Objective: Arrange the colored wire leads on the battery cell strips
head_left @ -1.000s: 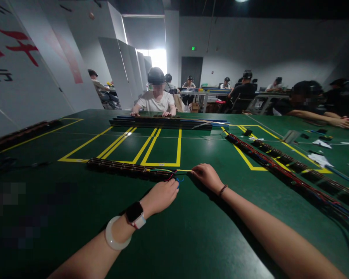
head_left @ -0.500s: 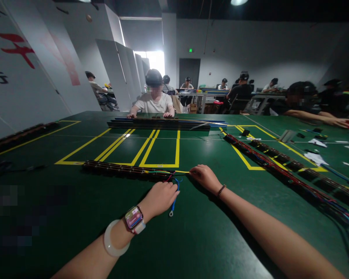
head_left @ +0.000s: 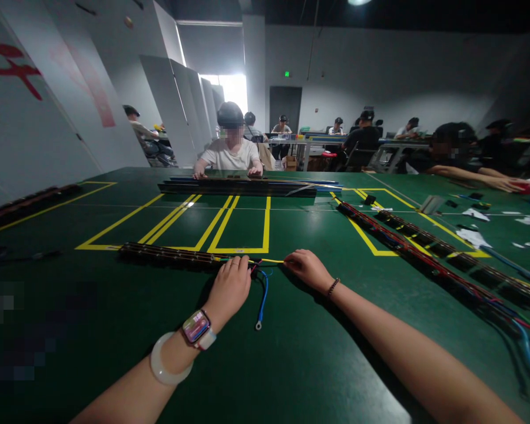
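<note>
Head-worn view, forward-down over table (head_left: 291,365)

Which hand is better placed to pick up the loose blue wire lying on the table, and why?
Left: the left hand rests right beside the blue wire, while the right hand pinches the yellow wire.

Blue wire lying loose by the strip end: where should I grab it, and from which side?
Probably take the blue wire along its bare middle run, coming from the near side. It trails toward the camera from the terminal strip and ends in a ring lug lying flat. The left hand covers its root; the right hand pinches the yellow wire.
</note>
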A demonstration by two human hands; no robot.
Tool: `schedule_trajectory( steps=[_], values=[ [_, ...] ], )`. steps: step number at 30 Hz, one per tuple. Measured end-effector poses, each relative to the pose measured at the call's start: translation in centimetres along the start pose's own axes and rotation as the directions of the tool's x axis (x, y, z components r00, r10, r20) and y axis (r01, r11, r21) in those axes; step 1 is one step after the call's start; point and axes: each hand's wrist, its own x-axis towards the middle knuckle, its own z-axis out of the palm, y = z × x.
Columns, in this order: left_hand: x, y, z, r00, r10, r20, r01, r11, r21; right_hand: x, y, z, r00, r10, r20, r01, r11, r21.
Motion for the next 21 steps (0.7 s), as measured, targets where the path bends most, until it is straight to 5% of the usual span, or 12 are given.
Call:
schedule_trajectory(
  steps=[5, 12, 21],
  values=[
    [-0.2, 0.5, -0.2, 0.985, 0.148, -0.087, -0.151, 0.988, -0.021, 0.1, 0.0, 0.1, 1.0, -0.006, 0.008, 0.006, 1.0, -0.002],
    [-0.6, 1.6, -1.1, 0.909, 0.415, -0.039, -0.417, 0.903, -0.101, 0.1, 0.1, 0.2, 1.0, -0.029, -0.004, 0.029, 1.0, -0.009],
    [-0.6, 1.2, -0.5, 0.96, 0.272, -0.065, -0.279, 0.948, -0.151, 0.1, 0.2, 0.3, 0.998, -0.054, -0.02, 0.053, 0.999, -0.002]
  ],
)
